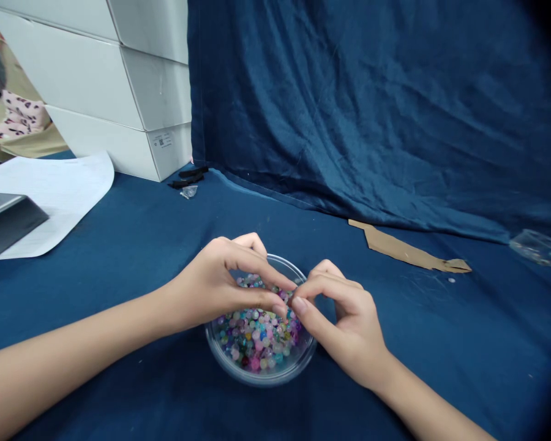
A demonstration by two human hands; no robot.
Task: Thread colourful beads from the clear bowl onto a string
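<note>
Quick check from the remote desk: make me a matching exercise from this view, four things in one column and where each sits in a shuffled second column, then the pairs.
Things
1. Clear round bowl
2. Multicoloured round beads
3. Torn brown cardboard strip
4. White paper sheet

Places
A. On the blue cloth, right of the bowl
B. Inside the bowl, below the fingertips of the left hand and right hand
C. On the cloth, between both hands
D. At far left, under a dark slab

Pairs: 1-C, 2-B, 3-A, 4-D
</note>
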